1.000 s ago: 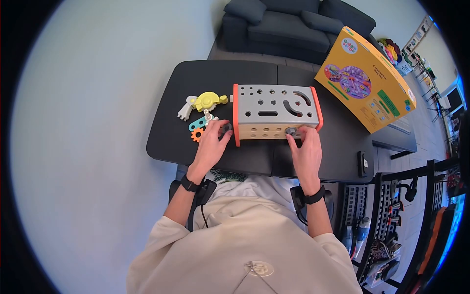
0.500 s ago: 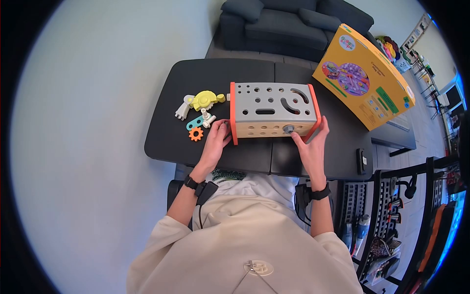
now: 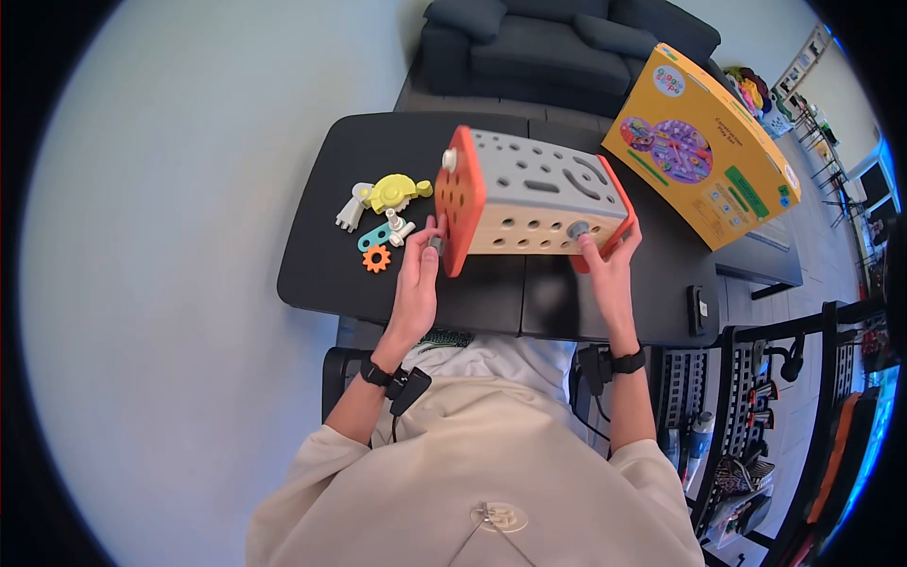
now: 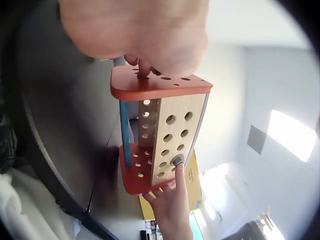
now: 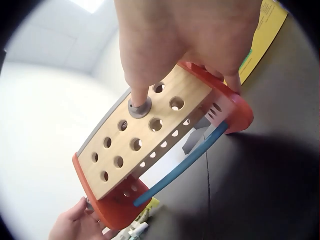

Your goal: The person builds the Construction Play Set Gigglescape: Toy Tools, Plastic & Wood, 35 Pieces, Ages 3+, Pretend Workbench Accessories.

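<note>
The toy toolbox (image 3: 548,189), grey on top with wooden sides and red end panels, is tilted, its left end raised off the table. At its left red panel (image 3: 460,203) the left hand (image 3: 414,293) holds a small grey piece (image 3: 436,244) by the thumb, with fingers against the panel. Around the right end curls the right hand (image 3: 612,279); its thumb presses a grey bolt head (image 5: 140,107) in the wooden side (image 5: 135,132), fingers behind the red panel. A blue bar (image 5: 182,167) runs along the lower edge. The left fingertips are partly hidden.
Left of the toolbox on the black table (image 3: 331,269) lie a yellow saw piece (image 3: 393,194), a white piece (image 3: 353,208), a teal strip (image 3: 374,238), an orange gear (image 3: 376,258) and white bolts (image 3: 398,227). A yellow carton (image 3: 704,151) stands at the right.
The toolbox has tipped and turned, its left end rising and its left panel coming into view. The right hand has shifted from the bolt's front to the right end. The left hand has moved slightly.
</note>
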Demonstrator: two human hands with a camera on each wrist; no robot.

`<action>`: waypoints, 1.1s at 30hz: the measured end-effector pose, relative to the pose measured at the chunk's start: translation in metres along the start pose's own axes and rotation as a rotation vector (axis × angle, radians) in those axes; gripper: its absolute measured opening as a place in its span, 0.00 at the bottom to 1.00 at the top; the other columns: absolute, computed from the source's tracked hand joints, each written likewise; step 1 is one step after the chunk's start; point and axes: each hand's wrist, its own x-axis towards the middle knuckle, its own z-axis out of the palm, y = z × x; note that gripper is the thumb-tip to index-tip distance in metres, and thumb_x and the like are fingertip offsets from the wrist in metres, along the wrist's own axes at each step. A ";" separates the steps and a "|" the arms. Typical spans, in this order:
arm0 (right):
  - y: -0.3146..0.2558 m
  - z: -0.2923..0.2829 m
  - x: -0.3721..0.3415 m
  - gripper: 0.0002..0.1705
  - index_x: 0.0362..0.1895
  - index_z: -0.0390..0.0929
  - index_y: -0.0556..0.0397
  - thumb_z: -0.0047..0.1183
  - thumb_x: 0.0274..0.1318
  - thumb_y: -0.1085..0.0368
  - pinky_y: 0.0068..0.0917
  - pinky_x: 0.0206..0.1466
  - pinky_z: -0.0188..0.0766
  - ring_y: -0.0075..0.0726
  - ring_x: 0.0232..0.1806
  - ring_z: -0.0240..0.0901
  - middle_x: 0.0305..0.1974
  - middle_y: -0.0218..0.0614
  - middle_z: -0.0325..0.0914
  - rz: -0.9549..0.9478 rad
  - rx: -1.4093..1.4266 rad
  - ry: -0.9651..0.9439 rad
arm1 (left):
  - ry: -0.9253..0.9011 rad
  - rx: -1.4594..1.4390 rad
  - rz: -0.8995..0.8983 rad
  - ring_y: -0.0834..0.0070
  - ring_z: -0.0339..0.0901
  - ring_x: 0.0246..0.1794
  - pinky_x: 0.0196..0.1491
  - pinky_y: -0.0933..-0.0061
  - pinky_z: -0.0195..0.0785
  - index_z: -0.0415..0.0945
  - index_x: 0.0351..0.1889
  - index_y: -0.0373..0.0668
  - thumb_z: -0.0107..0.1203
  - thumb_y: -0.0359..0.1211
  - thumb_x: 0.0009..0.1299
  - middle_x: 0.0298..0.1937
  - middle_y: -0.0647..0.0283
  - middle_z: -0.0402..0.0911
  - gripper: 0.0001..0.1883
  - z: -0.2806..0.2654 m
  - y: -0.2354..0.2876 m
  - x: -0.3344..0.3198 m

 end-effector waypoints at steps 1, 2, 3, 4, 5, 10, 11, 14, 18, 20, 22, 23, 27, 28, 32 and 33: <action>0.007 -0.002 0.004 0.55 0.83 0.37 0.54 0.63 0.69 0.53 0.42 0.72 0.69 0.57 0.72 0.71 0.72 0.64 0.66 -0.016 0.066 -0.002 | -0.015 0.019 0.082 0.59 0.47 0.89 0.83 0.62 0.44 0.65 0.67 0.37 0.35 0.38 0.90 0.82 0.47 0.65 0.17 0.001 0.012 0.001; 0.012 -0.003 0.007 0.55 0.85 0.35 0.50 0.60 0.73 0.49 0.46 0.74 0.67 0.55 0.75 0.66 0.75 0.58 0.63 -0.006 0.139 -0.053 | -0.017 0.016 0.148 0.57 0.46 0.89 0.86 0.56 0.36 0.65 0.65 0.38 0.34 0.38 0.90 0.82 0.46 0.66 0.16 0.003 0.023 0.003; 0.013 -0.005 0.007 0.55 0.85 0.35 0.50 0.60 0.73 0.49 0.46 0.74 0.67 0.55 0.75 0.66 0.75 0.58 0.63 -0.009 0.138 -0.053 | -0.016 0.015 0.150 0.57 0.46 0.89 0.86 0.56 0.36 0.65 0.65 0.38 0.34 0.38 0.90 0.82 0.46 0.66 0.16 0.004 0.031 0.005; 0.006 -0.005 0.004 0.55 0.85 0.33 0.49 0.57 0.74 0.45 0.50 0.74 0.67 0.54 0.76 0.65 0.77 0.56 0.60 0.089 0.250 -0.096 | -0.034 0.123 0.280 0.56 0.47 0.89 0.86 0.51 0.31 0.65 0.65 0.39 0.34 0.39 0.90 0.81 0.47 0.68 0.17 0.004 0.039 0.007; 0.001 -0.004 0.004 0.55 0.86 0.32 0.47 0.55 0.75 0.41 0.53 0.74 0.67 0.54 0.78 0.63 0.79 0.54 0.58 0.188 0.362 -0.140 | -0.050 0.232 0.409 0.55 0.49 0.89 0.86 0.46 0.25 0.66 0.64 0.40 0.34 0.40 0.90 0.79 0.47 0.70 0.17 0.004 0.045 0.010; 0.013 0.004 0.004 0.55 0.86 0.29 0.43 0.43 0.76 0.30 0.58 0.72 0.69 0.52 0.77 0.64 0.81 0.52 0.54 0.310 0.412 -0.294 | -0.072 0.429 0.683 0.53 0.71 0.78 0.86 0.45 0.27 0.69 0.62 0.39 0.35 0.47 0.89 0.70 0.48 0.81 0.22 0.015 0.073 0.027; 0.014 0.006 0.003 0.55 0.87 0.28 0.43 0.39 0.76 0.27 0.58 0.71 0.70 0.52 0.77 0.65 0.81 0.52 0.53 0.356 0.419 -0.337 | -0.073 0.429 0.684 0.53 0.71 0.78 0.86 0.45 0.27 0.69 0.62 0.39 0.35 0.47 0.89 0.70 0.48 0.81 0.22 0.017 0.077 0.031; 0.015 0.007 0.002 0.52 0.86 0.31 0.43 0.34 0.77 0.26 0.57 0.70 0.71 0.51 0.74 0.69 0.79 0.51 0.57 0.455 0.407 -0.429 | -0.018 0.517 0.801 0.58 0.80 0.67 0.76 0.51 0.57 0.74 0.62 0.39 0.37 0.45 0.89 0.65 0.59 0.87 0.22 0.027 0.086 0.048; 0.044 0.008 0.009 0.50 0.86 0.35 0.42 0.28 0.78 0.25 0.57 0.69 0.72 0.51 0.69 0.75 0.75 0.51 0.64 0.508 0.445 -0.516 | 0.006 0.524 0.878 0.60 0.84 0.53 0.67 0.55 0.64 0.76 0.62 0.40 0.43 0.41 0.88 0.61 0.63 0.88 0.18 0.040 0.087 0.069; 0.039 0.009 0.006 0.48 0.84 0.44 0.44 0.24 0.78 0.25 0.55 0.68 0.73 0.50 0.66 0.78 0.69 0.50 0.72 0.548 0.386 -0.534 | 0.000 0.563 0.897 0.62 0.84 0.53 0.65 0.56 0.66 0.76 0.62 0.40 0.52 0.37 0.82 0.58 0.62 0.88 0.16 0.045 0.091 0.076; 0.029 0.008 0.005 0.48 0.83 0.49 0.44 0.23 0.78 0.24 0.51 0.68 0.74 0.49 0.66 0.78 0.67 0.50 0.74 0.525 0.359 -0.520 | -0.005 0.607 0.914 0.64 0.83 0.53 0.64 0.58 0.68 0.76 0.62 0.40 0.61 0.32 0.76 0.54 0.62 0.87 0.18 0.052 0.096 0.078; 0.026 0.007 0.004 0.48 0.82 0.53 0.44 0.22 0.77 0.23 0.48 0.68 0.74 0.48 0.66 0.78 0.65 0.50 0.76 0.502 0.333 -0.508 | 0.016 0.623 0.921 0.64 0.83 0.51 0.61 0.60 0.69 0.76 0.62 0.40 0.64 0.33 0.73 0.51 0.62 0.87 0.20 0.055 0.098 0.078; 0.030 -0.001 0.014 0.48 0.80 0.59 0.43 0.21 0.77 0.23 0.43 0.68 0.74 0.46 0.65 0.78 0.64 0.48 0.77 0.520 0.270 -0.550 | 0.049 0.644 0.912 0.62 0.82 0.44 0.56 0.60 0.71 0.77 0.60 0.41 0.65 0.32 0.73 0.49 0.63 0.88 0.19 0.064 0.105 0.081; 0.029 -0.002 0.015 0.48 0.81 0.59 0.44 0.22 0.77 0.23 0.41 0.68 0.74 0.45 0.67 0.77 0.66 0.48 0.76 0.523 0.247 -0.557 | 0.047 0.642 0.912 0.62 0.82 0.44 0.56 0.60 0.71 0.77 0.60 0.41 0.65 0.32 0.73 0.49 0.63 0.88 0.19 0.067 0.108 0.083; 0.035 0.006 0.010 0.51 0.84 0.52 0.47 0.24 0.77 0.23 0.41 0.71 0.71 0.48 0.73 0.71 0.74 0.49 0.68 0.335 0.321 -0.496 | 0.120 0.774 0.980 0.62 0.83 0.42 0.48 0.61 0.75 0.77 0.58 0.40 0.68 0.33 0.71 0.43 0.61 0.86 0.19 0.078 0.112 0.097; 0.037 0.008 0.010 0.51 0.84 0.52 0.47 0.24 0.77 0.23 0.41 0.71 0.71 0.48 0.73 0.71 0.74 0.49 0.68 0.333 0.322 -0.497 | 0.152 0.816 1.000 0.62 0.84 0.41 0.45 0.62 0.76 0.77 0.57 0.40 0.68 0.34 0.71 0.41 0.61 0.86 0.19 0.082 0.113 0.100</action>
